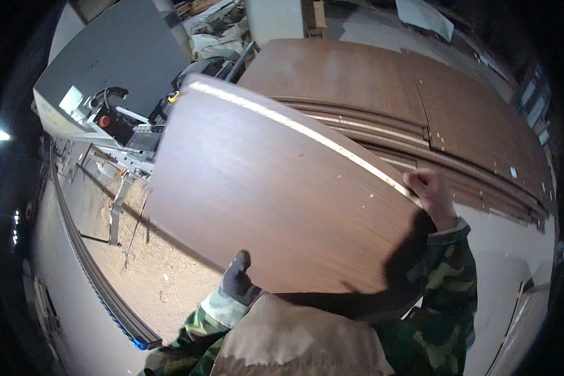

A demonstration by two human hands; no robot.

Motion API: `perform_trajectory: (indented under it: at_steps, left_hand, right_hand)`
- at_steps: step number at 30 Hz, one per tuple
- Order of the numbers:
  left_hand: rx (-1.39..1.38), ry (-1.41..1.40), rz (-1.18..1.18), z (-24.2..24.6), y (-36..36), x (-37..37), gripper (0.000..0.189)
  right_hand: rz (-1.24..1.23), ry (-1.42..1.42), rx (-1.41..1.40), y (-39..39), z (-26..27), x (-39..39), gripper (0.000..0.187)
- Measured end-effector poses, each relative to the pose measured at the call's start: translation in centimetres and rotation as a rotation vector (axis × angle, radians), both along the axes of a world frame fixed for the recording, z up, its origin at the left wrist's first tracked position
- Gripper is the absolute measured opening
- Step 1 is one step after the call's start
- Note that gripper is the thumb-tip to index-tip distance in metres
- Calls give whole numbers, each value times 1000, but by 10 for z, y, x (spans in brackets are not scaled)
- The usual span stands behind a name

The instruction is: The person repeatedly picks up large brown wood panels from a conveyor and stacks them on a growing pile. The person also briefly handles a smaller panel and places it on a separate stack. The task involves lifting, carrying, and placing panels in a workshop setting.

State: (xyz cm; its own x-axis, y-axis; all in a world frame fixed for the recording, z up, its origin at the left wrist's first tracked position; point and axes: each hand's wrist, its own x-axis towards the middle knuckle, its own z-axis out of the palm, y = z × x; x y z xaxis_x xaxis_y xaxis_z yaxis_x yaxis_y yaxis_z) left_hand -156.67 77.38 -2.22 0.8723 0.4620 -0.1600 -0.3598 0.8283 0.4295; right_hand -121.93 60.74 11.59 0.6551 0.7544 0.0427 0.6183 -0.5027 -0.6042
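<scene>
A large brown wood panel point(282, 188) with a pale strip point(305, 136) along its far side is held up in front of my body, tilted across the view. My left hand point(239, 279), in a dark glove with a light cuff, grips the panel's near edge, its thumb on the top face. My right hand point(427, 190), without a glove, is closed on the right end of the panel, beside the end of the pale strip. The fingers under the panel are hidden.
Behind the panel lies a stack of large brown boards point(357, 70). A machine with a red button point(104, 121) and a grey panel point(117, 51) stands at the left. A long metal rail point(94, 268) runs down the left side above a sawdust-covered floor point(169, 277).
</scene>
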Motion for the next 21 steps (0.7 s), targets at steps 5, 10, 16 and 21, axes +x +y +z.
perform_trajectory:
  at_steps: [5,10,16,21]
  left_hand:
    - [23,-56,-55,-10,63,84,52]
    - [204,-121,-99,-3,164,195,38]
    - [35,112,-236,20,166,224,35]
    - [365,235,-280,-32,173,235,45]
  right_hand:
    - [32,157,542,4,-45,68,32]
    - [-269,398,348,16,-64,146,30]
    - [-480,399,454,71,-76,193,49]
    - [-628,224,223,109,-84,221,40]
